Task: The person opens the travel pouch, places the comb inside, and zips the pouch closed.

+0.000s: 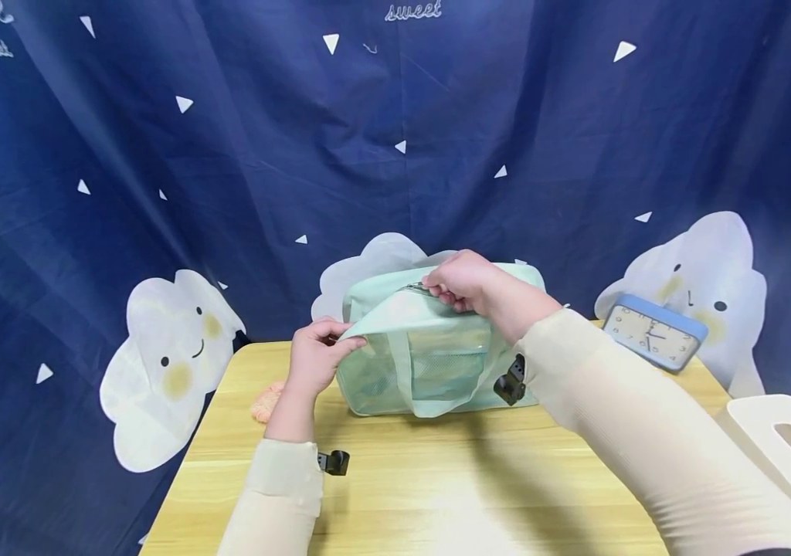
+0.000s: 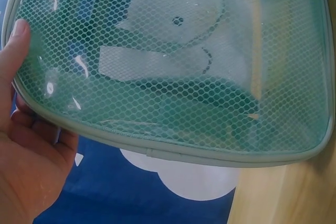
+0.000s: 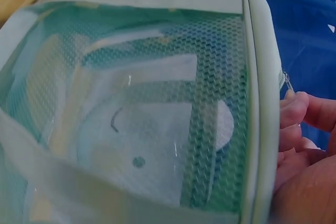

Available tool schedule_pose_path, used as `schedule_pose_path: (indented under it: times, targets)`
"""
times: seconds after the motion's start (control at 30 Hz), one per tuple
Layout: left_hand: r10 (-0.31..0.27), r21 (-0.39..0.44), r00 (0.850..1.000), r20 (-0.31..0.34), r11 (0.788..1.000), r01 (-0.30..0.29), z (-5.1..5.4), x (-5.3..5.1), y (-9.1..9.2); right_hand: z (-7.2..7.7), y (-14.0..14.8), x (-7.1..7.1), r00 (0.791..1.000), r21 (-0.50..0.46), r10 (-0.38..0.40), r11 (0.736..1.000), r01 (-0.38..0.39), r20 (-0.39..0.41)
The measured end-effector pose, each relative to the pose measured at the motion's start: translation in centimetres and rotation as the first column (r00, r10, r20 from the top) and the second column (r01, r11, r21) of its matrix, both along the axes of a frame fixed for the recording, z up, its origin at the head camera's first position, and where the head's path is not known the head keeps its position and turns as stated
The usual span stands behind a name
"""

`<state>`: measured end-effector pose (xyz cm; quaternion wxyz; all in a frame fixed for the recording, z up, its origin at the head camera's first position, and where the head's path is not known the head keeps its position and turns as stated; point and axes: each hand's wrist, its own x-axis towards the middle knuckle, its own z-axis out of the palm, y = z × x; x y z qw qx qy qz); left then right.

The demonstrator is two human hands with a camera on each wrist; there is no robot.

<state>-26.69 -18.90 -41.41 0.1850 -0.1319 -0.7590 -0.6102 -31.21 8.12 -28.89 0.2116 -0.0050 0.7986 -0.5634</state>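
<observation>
A mint-green bag (image 1: pixel 447 374) with clear and mesh panels stands upright at the back of the table. My left hand (image 1: pixel 315 355) pinches the bag's upper left corner, thumb on the near side and fingers behind the edge in the left wrist view. On the bag's top, my right hand (image 1: pixel 461 279) pinches the zipper pull (image 3: pixel 287 81) between thumb and finger. The zipper (image 1: pixel 415 287) runs along the top, partly covered by that hand. A carrying strap (image 1: pixel 430 409) hangs down the front of the bag.
A blue clock (image 1: pixel 656 332) leans at the table's back right. At the right edge is a cream container (image 1: pixel 750 432) with a slotted top. Something fluffy and orange (image 1: pixel 266 401) lies behind my left wrist. Behind the wooden table (image 1: pixel 395 479) hangs a dark blue curtain (image 1: pixel 395 116).
</observation>
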Motion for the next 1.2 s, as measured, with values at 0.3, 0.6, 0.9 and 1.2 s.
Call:
schedule_pose_path:
  times: [0.3, 0.6, 0.9, 1.2]
  targets:
    - [0.047, 0.040, 0.997, -0.058, 0.998, -0.045, -0.1, 0.0, 0.2, 0.6, 2.8, 0.0, 0.998, 0.082, 0.047, 0.996, -0.044, -0.033]
    - [0.067, 0.045, 0.995, -0.074, 0.997, -0.064, -0.3, -0.1, 0.0, 0.7, 5.4, 0.2, 0.998, 0.098, 0.049, 0.994, -0.045, -0.042]
    - [0.061, 0.046, 0.996, -0.069, 0.997, -0.058, -0.5, -0.1, 0.0, 0.7, 8.1, 0.9, 0.997, 0.082, 0.055, 0.995, -0.051, -0.046]
    - [0.064, 0.051, 0.996, -0.055, 0.997, -0.062, -0.4, -0.1, 0.1, 0.2, 10.8, 1.6, 0.995, 0.102, 0.071, 0.993, -0.064, -0.066]
